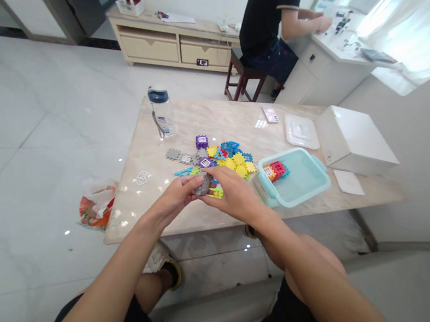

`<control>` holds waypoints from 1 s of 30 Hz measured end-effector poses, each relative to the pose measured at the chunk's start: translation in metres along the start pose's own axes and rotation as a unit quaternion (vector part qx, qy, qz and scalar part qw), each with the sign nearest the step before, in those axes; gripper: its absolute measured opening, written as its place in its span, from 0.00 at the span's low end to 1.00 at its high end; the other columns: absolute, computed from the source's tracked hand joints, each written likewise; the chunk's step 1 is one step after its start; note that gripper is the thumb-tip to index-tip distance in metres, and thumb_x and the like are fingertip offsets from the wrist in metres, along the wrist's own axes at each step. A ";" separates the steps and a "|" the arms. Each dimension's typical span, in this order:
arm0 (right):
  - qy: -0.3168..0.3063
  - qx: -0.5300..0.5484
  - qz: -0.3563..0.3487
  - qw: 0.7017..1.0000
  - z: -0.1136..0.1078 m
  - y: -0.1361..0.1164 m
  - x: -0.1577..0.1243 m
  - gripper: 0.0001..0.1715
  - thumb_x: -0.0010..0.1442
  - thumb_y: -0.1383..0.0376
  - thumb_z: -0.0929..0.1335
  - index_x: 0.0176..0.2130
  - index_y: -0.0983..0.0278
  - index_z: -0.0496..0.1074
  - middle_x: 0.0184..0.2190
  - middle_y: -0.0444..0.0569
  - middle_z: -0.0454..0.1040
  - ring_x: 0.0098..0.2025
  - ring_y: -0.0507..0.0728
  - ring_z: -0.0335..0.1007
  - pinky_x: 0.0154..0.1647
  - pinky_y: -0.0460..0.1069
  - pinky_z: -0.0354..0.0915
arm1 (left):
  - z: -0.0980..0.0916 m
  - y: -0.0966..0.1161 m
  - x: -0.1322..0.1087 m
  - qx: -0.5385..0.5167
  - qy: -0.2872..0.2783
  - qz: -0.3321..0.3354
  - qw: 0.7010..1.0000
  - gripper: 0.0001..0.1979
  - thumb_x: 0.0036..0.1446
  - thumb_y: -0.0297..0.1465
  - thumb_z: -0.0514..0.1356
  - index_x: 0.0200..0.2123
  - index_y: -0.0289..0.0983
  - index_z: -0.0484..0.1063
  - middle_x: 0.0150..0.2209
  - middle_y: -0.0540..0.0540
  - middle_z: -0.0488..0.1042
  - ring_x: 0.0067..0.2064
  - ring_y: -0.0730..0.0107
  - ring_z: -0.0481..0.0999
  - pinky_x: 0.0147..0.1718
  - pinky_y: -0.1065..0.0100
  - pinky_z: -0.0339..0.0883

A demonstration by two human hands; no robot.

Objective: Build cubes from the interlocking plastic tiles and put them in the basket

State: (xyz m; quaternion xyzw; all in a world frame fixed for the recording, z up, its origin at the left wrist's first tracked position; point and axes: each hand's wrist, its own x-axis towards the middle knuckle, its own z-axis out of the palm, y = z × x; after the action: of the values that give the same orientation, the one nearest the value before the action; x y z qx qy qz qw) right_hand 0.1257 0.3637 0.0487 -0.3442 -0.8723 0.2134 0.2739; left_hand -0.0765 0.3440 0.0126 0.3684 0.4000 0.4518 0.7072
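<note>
Near the front of the marble table, my left hand (178,194) and my right hand (230,192) meet around a grey interlocking block (203,184). The fingers of both are closed on it. Just beyond them spreads a pile of notched plastic tiles, with yellow tiles (237,163), blue tiles (232,147) and a purple block (202,141). Left of the pile lie grey tiles (179,156). A lime-green tile (216,193) shows beside my right fingers; whether it is held or lies on the table I cannot tell.
A turquoise bin (303,196) with red and orange pieces (275,170) stands right of the pile. A water bottle (162,113) is at the back left, a white box (358,139) at the back right. Another person (270,21) sits at a white desk beyond.
</note>
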 end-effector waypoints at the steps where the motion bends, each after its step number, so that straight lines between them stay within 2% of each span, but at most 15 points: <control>1: -0.004 -0.007 0.001 1.000 -0.001 0.002 -0.001 0.33 0.65 0.61 0.79 0.65 0.59 0.72 0.59 0.57 0.80 0.63 0.66 0.76 0.67 0.62 0.71 | 0.001 0.000 0.000 0.003 -0.002 -0.005 1.000 0.28 0.53 0.53 0.78 0.42 0.33 0.85 0.39 0.38 0.86 0.44 0.53 0.86 0.44 0.62 0.78; 5: -0.001 -0.043 0.018 0.999 -0.022 0.021 -0.005 0.31 0.63 0.62 0.79 0.63 0.60 0.75 0.58 0.57 0.81 0.62 0.66 0.76 0.66 0.62 0.71 | 0.004 0.001 0.006 0.001 0.002 -0.028 1.000 0.31 0.56 0.56 0.75 0.47 0.35 0.85 0.47 0.37 0.87 0.47 0.55 0.86 0.44 0.63 0.79; 8: 0.090 -0.058 0.090 0.990 -0.056 0.045 -0.015 0.31 0.61 0.61 0.80 0.61 0.64 0.77 0.56 0.57 0.82 0.58 0.65 0.79 0.62 0.60 0.73 | 0.009 0.000 0.011 -0.029 0.050 -0.049 0.997 0.27 0.62 0.54 0.71 0.49 0.36 0.84 0.52 0.37 0.86 0.48 0.59 0.85 0.43 0.66 0.79; 11: 0.166 -0.056 0.193 0.965 -0.088 0.062 -0.031 0.27 0.61 0.60 0.80 0.56 0.66 0.79 0.46 0.53 0.85 0.45 0.61 0.80 0.52 0.55 0.75 | 0.019 -0.006 0.015 -0.059 0.070 -0.070 0.993 0.16 0.64 0.40 0.73 0.46 0.34 0.84 0.50 0.38 0.86 0.45 0.64 0.85 0.43 0.69 0.79; 13: 0.161 -0.046 0.216 0.962 -0.095 0.066 -0.040 0.23 0.61 0.59 0.80 0.53 0.67 0.80 0.41 0.51 0.85 0.40 0.59 0.79 0.47 0.53 0.74 | 0.029 -0.013 0.017 -0.081 0.066 -0.087 0.991 0.10 0.62 0.30 0.74 0.45 0.33 0.84 0.45 0.40 0.87 0.42 0.69 0.85 0.42 0.73 0.78; 16: 0.103 -0.029 0.183 0.977 -0.084 0.063 -0.045 0.25 0.60 0.58 0.81 0.53 0.66 0.80 0.43 0.52 0.85 0.42 0.59 0.80 0.48 0.53 0.74 | 0.044 -0.024 0.022 -0.154 0.076 -0.125 0.977 0.07 0.61 0.20 0.72 0.43 0.32 0.82 0.38 0.44 0.84 0.35 0.74 0.82 0.37 0.75 0.77; 19: 0.063 -0.032 0.131 0.989 -0.061 0.052 -0.043 0.29 0.59 0.57 0.81 0.56 0.66 0.80 0.48 0.55 0.85 0.48 0.63 0.81 0.53 0.57 0.74 | 0.051 -0.029 0.028 -0.228 0.091 -0.149 0.958 0.06 0.64 0.17 0.67 0.42 0.31 0.79 0.35 0.46 0.81 0.31 0.77 0.78 0.32 0.78 0.74; 23: 0.037 -0.023 0.061 0.997 -0.035 0.034 -0.032 0.30 0.62 0.57 0.81 0.59 0.65 0.78 0.56 0.60 0.82 0.58 0.67 0.79 0.61 0.60 0.73 | 0.050 -0.030 0.038 -0.281 0.111 -0.147 0.942 0.08 0.68 0.20 0.61 0.36 0.32 0.77 0.29 0.48 0.76 0.27 0.77 0.74 0.28 0.78 0.70; 26: -0.001 -0.049 0.020 0.999 -0.023 0.020 -0.023 0.30 0.62 0.62 0.81 0.61 0.64 0.77 0.57 0.60 0.82 0.61 0.68 0.76 0.65 0.63 0.71 | 0.049 -0.036 0.040 -0.281 0.090 -0.119 0.948 0.07 0.68 0.24 0.63 0.35 0.34 0.77 0.30 0.48 0.78 0.29 0.73 0.76 0.30 0.73 0.73; 30: -0.034 -0.082 0.034 0.996 -0.010 0.010 -0.014 0.29 0.60 0.68 0.80 0.59 0.64 0.77 0.58 0.61 0.81 0.62 0.70 0.75 0.65 0.65 0.71 | 0.051 -0.045 0.037 -0.282 0.088 -0.108 0.949 0.08 0.69 0.30 0.63 0.35 0.36 0.77 0.32 0.47 0.80 0.32 0.70 0.78 0.34 0.71 0.74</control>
State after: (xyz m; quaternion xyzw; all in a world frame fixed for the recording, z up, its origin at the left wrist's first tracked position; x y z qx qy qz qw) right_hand 0.1452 0.3621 0.0464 -0.3874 -0.8834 0.1623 0.2080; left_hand -0.0052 0.3557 -0.0146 0.0673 0.3546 0.4974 0.7889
